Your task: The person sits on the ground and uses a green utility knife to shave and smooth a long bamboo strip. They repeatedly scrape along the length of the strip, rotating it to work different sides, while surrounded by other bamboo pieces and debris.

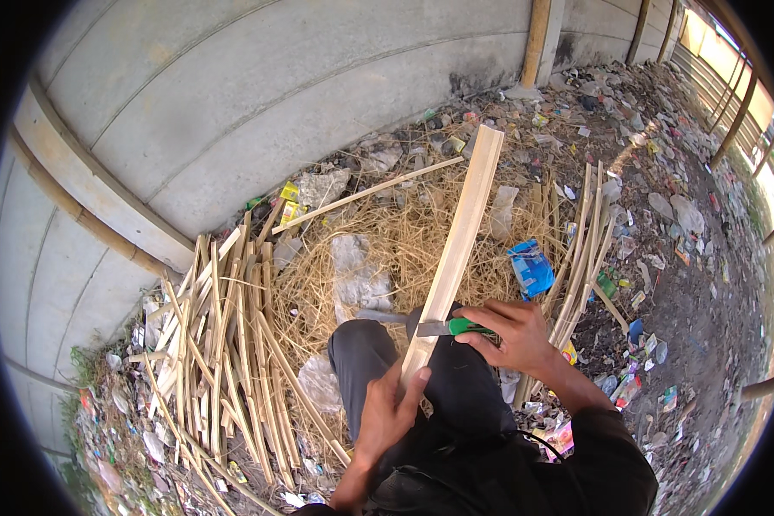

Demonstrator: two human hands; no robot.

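A long, pale split-bamboo slat (464, 225) slants up and away from my lap, its far end toward the wall. My left hand (390, 414) is closed around its near end, thumb on top. My right hand (518, 335) grips a knife by its green handle (468, 326). The knife's grey blade (433, 328) lies across the slat, touching it just beyond my left hand. A grey, blade-like piece (382, 316) shows left of the slat, between my knees; whether it belongs to the knife I cannot tell.
Many bamboo strips (224, 344) lie heaped at the left, and a smaller bundle (583, 249) at the right. Between them spread straw-like shavings (404, 219). A blue wrapper (531, 267) sits right of the slat. Litter covers the ground beside a concrete wall (258, 95).
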